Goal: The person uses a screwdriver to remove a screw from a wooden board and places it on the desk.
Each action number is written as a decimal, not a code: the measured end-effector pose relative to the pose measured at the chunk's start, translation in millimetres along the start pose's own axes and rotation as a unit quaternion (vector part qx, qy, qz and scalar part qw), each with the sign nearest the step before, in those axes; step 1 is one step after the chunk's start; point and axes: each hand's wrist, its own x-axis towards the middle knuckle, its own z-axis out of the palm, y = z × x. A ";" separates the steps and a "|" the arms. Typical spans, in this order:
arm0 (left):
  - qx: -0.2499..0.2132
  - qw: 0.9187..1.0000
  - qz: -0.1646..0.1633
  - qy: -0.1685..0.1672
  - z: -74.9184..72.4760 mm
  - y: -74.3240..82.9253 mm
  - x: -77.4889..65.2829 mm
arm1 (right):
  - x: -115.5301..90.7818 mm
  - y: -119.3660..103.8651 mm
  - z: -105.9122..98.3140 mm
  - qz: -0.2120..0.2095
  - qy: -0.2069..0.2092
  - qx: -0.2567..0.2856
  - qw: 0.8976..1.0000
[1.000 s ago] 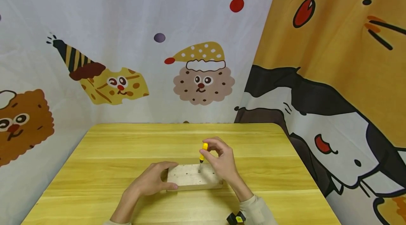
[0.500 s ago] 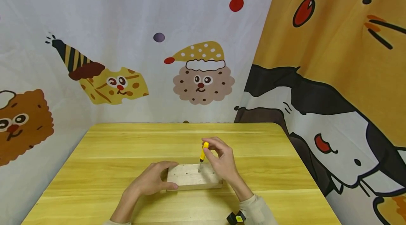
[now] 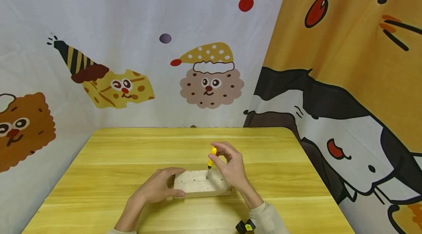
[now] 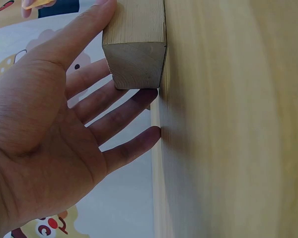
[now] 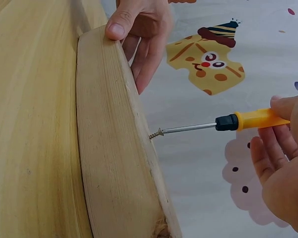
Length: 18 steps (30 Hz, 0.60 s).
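A pale wooden block [image 3: 194, 186] with several small dark holes in its top lies on the table. My left hand [image 3: 159, 187] grips its left end, thumb on the near side and fingers at the far side; the left wrist view shows the block's end face [image 4: 136, 64] between them. My right hand [image 3: 232, 166] pinches the yellow handle of a screwdriver [image 5: 260, 119] with thumb and fingertips. The screwdriver's metal shaft meets the head of a screw [image 5: 156, 134], which stands partly out of the block's top. In the head view the screwdriver leans slightly right.
The wooden table [image 3: 132, 153] spreads around the block, its far edge near a printed curtain [image 3: 132, 14]. A black strap with a yellow mark [image 3: 245, 226] sits by the right sleeve [image 3: 268, 219].
The right thumb and fingers shift slightly on the screwdriver handle, and its tilt changes a little. The left hand and the block stay in place.
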 end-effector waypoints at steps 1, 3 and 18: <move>0.001 1.000 0.000 0.000 0.0 0.0 0.1 | -0.1 -0.9 -0.3 0.010 0.001 -0.002 1.000; 0.001 1.000 0.001 0.000 -0.1 0.3 0.2 | 0.0 -2.5 -0.6 0.026 0.004 -0.002 1.000; 0.001 1.000 0.005 -0.005 -1.4 0.5 -0.9 | -0.7 5.6 -0.5 -0.024 -0.019 0.011 0.999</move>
